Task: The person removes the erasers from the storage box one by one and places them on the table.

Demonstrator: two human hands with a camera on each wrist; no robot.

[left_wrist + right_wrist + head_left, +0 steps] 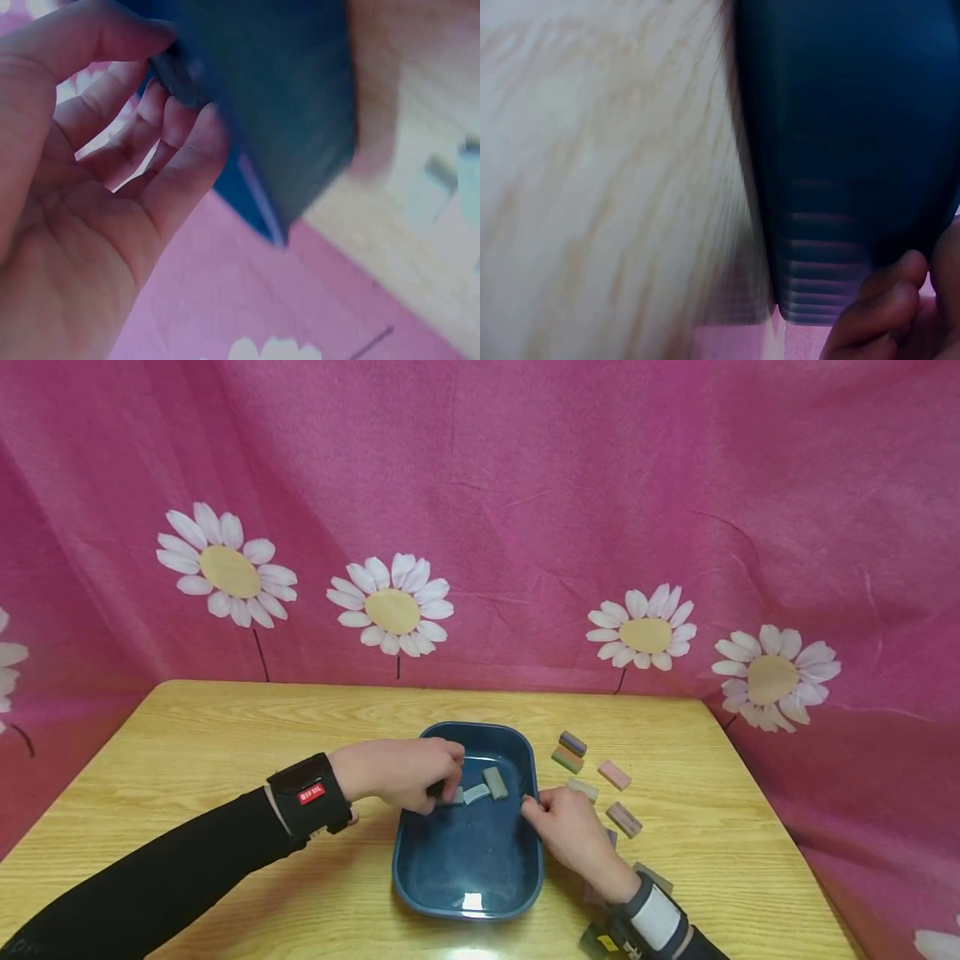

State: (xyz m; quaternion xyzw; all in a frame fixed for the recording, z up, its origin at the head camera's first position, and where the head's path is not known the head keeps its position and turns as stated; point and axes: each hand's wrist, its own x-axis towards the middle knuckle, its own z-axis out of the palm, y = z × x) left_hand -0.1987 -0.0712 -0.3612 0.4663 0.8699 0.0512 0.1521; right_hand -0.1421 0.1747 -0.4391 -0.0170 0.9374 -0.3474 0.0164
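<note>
A dark blue rectangular tray stands on the table. My left hand reaches over its left side and pinches a small dark grey block between thumb and fingertips, mostly hidden by the fingers in the head view. Just right of those fingers, on the tray floor, lie a grey-green block, a pale blue block and a partly covered greyish block. My right hand grips the tray's right rim, its thumb and curled fingers also showing at the tray wall in the right wrist view.
Right of the tray lie several small blocks, among them a purple one, an orange-and-green one, a pink one and a brownish one. Others sit partly under the right forearm. A pink flowered cloth hangs behind the wooden table.
</note>
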